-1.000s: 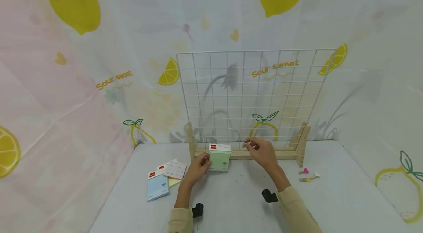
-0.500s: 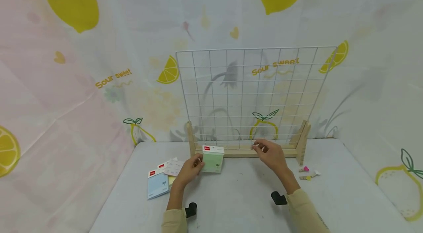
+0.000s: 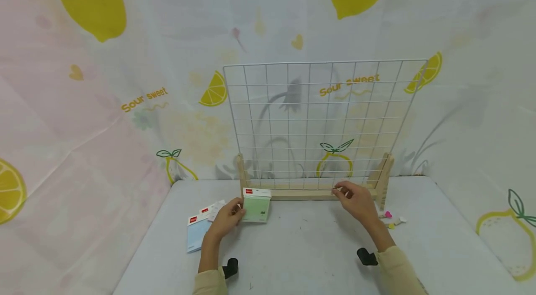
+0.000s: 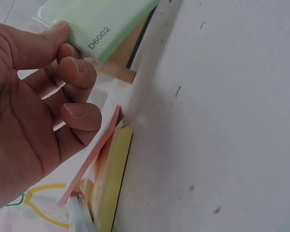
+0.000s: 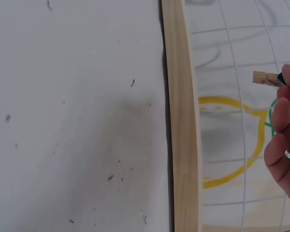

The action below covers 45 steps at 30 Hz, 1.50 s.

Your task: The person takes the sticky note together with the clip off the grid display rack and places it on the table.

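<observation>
My left hand [image 3: 226, 218] pinches the left edge of a green sticky-note pack [image 3: 257, 207] between thumb and fingers, its white header upright in front of the rack's left leg. In the left wrist view the green pack [image 4: 104, 24] shows "D6002" on its edge. Over toward the rack's right end, my right hand [image 3: 356, 199] pinches a small wooden clothespin [image 5: 265, 77] with a dark green bit at the fingertips. Behind both hands stands a white wire grid [image 3: 318, 118] in a wooden base [image 3: 301, 194].
Left of my left hand lie a blue note pack [image 3: 197, 234] and other packs, partly overlapped by a pink one [image 4: 94, 154]. Several small clothespins [image 3: 400, 220] with coloured tops lie right of the rack, partly behind the right forearm. A lemon-print cloth [image 3: 167, 53] hangs behind.
My left hand has moved left and slightly nearer with the green pack. The right hand has moved right along the rack, still pinching the clothespin.
</observation>
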Tool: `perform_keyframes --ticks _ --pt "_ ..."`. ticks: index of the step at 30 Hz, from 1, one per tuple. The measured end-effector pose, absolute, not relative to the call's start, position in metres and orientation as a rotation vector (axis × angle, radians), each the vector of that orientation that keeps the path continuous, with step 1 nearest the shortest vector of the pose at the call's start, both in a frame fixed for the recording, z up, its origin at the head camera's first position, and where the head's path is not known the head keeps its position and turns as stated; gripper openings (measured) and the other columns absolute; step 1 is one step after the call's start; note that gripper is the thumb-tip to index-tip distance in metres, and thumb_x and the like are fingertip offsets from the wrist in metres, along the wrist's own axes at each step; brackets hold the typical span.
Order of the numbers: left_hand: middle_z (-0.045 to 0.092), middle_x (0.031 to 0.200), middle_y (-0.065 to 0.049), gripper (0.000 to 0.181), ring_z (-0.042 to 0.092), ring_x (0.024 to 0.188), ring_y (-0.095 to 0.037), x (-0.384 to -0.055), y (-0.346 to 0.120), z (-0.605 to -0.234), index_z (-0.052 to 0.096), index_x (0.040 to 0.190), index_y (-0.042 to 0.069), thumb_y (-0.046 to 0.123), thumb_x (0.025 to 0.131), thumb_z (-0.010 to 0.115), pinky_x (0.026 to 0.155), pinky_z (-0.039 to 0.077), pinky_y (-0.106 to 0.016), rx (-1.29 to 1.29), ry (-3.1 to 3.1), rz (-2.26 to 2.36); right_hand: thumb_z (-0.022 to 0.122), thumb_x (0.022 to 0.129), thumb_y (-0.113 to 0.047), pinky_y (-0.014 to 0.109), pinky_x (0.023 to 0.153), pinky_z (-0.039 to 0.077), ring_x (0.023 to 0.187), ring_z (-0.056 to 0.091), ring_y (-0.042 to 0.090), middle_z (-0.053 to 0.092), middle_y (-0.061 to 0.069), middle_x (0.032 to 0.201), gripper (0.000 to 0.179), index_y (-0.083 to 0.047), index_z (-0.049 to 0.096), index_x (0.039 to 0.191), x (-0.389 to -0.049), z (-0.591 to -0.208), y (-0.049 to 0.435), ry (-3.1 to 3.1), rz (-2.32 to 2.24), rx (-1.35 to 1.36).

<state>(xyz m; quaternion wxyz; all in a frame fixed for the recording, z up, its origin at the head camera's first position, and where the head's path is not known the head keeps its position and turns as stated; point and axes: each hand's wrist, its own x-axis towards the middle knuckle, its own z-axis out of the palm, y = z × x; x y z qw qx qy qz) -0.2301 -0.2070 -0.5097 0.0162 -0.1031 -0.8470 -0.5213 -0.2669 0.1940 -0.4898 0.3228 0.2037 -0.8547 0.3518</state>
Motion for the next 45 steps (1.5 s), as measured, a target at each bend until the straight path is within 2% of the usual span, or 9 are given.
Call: perform_keyframes --ticks 12,20,24,34,40,45 --pt "0.053 0.077 -0.003 0.007 0.049 0.064 -0.014 -0.218 -0.229 -0.509 0.061 0.102 0.010 0.005 0.097 0.062 0.058 0.040 -0.025 -0.177 -2.652 -1.560 0.085 0.073 -0.002 0.022 0.049 0.042 0.053 0.049 0.002 0.060 -0.008 0.061 0.017 -0.010 0.072 0.082 -0.261 -0.499 0.216 -2.212 0.899 0.523" --pt "0.053 0.077 -0.006 0.009 0.049 0.061 -0.015 -0.209 -0.243 -0.511 0.057 0.101 0.003 0.001 0.095 0.062 0.055 0.040 -0.025 -0.181 -2.550 -1.646 0.084 0.075 -0.002 0.023 0.050 0.043 0.055 0.051 0.002 0.064 -0.008 0.066 0.017 -0.010 0.072 0.085 -0.253 -0.504 0.233 -2.276 0.917 0.490" --pt "0.051 0.074 -0.009 0.008 0.048 0.058 -0.018 -0.205 -0.244 -0.502 0.056 0.100 0.003 -0.001 0.096 0.061 0.054 0.038 -0.025 -0.128 -2.555 -1.649 0.085 0.074 -0.003 0.024 0.050 0.043 0.055 0.050 0.001 0.065 -0.009 0.067 0.019 -0.011 0.072 0.085 -0.251 -0.509 0.240 -2.299 0.873 0.466" --pt "0.053 0.078 -0.006 0.005 0.049 0.059 -0.015 -0.200 -0.260 -0.497 0.056 0.101 0.004 0.003 0.097 0.059 0.053 0.040 -0.026 -0.026 -2.606 -1.568 0.087 0.071 -0.004 0.023 0.046 0.038 0.054 0.047 0.001 0.057 -0.012 0.062 0.021 -0.012 0.074 0.086 -0.237 -0.514 0.259 -2.303 0.812 0.405" --pt "0.051 0.074 -0.006 0.006 0.049 0.057 -0.018 -0.195 -0.270 -0.492 0.055 0.100 0.002 0.001 0.097 0.059 0.053 0.042 -0.028 -0.036 -2.583 -1.596 0.086 0.072 -0.007 0.024 0.045 0.037 0.054 0.047 0.000 0.060 -0.011 0.064 0.020 -0.011 0.074 0.087 -0.231 -0.513 0.272 -2.325 0.811 0.363" --pt "0.050 0.072 -0.006 0.006 0.049 0.058 -0.017 -0.194 -0.277 -0.490 0.055 0.101 0.002 0.000 0.097 0.058 0.053 0.038 -0.025 -0.001 -2.610 -1.570 0.085 0.075 -0.008 0.026 0.046 0.039 0.055 0.050 0.000 0.062 -0.009 0.064 0.016 -0.010 0.074 0.086 -0.227 -0.514 0.285 -2.359 0.843 0.276"
